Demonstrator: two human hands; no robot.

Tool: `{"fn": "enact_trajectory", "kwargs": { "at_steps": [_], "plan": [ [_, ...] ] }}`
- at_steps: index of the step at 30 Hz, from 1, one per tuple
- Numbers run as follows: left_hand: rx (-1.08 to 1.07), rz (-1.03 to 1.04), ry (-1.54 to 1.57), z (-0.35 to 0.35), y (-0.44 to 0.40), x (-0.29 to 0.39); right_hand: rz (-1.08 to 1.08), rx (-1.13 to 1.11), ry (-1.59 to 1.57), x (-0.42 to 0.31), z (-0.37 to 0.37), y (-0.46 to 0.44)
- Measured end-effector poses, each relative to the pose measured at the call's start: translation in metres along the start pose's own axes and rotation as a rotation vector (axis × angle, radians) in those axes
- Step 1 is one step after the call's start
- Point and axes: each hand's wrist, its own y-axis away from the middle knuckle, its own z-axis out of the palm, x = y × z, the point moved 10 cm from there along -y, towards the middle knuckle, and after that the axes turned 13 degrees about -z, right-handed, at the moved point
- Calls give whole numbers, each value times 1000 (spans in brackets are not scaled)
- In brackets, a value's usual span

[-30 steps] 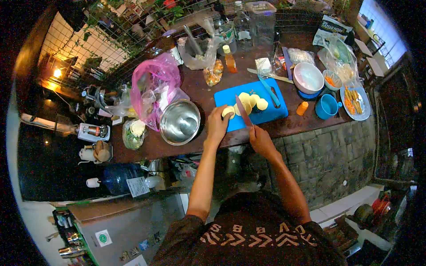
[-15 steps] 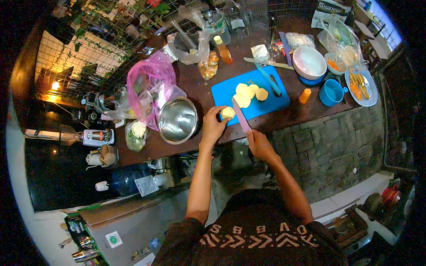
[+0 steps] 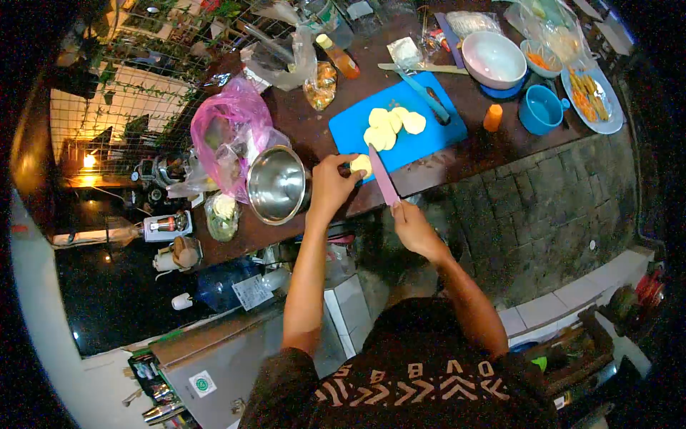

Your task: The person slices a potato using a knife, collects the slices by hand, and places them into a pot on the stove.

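On the blue cutting board (image 3: pixel 429 146), several round pale yellow slices (image 3: pixel 382 131) lie overlapping near the middle. My left hand (image 3: pixel 334 182) grips a pale yellow piece (image 3: pixel 361 166) at the board's near left edge. My right hand (image 3: pixel 416 227) is closed around the handle of a pink-bladed knife (image 3: pixel 384 180). The blade points away from me, its tip by the nearest slices, just right of the held piece. A second knife, with a teal blade (image 3: pixel 424 97), lies across the board's far right part.
Left of the board are a steel bowl (image 3: pixel 277 186) and a pink plastic bag (image 3: pixel 227 129). Beyond it stands a sauce bottle (image 3: pixel 339 57). To the right are an orange-capped item (image 3: pixel 493 116), a blue mug (image 3: pixel 541 110), a white bowl (image 3: pixel 494 60) and an oval plate (image 3: pixel 613 120).
The view has shifted and tilted. The knife has come away from the slices toward me, and my left hand has drawn the held piece slightly apart from them.
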Motion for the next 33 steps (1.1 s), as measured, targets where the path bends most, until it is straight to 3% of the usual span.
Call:
{"fn": "enact_trajectory", "kwargs": {
  "at_steps": [2, 12, 14, 18, 24, 33],
  "plan": [
    [3, 152, 6, 6, -3, 6, 18, -9, -51, -4, 0, 0],
    [184, 44, 127, 1, 9, 7, 15, 84, -263, -11, -31, 17],
    [237, 72, 154, -5, 11, 10, 209, 8, -290, 5, -35, 25],
    [198, 47, 116, -8, 15, 13, 2, 93, -123, -12, -58, 14],
    [151, 5, 183, -3, 18, 7, -127, 63, 110, -44, -64, 2],
    [212, 196, 280, -3, 34, -2, -108, -23, 343, -51, -51, -18]
  ]
}}
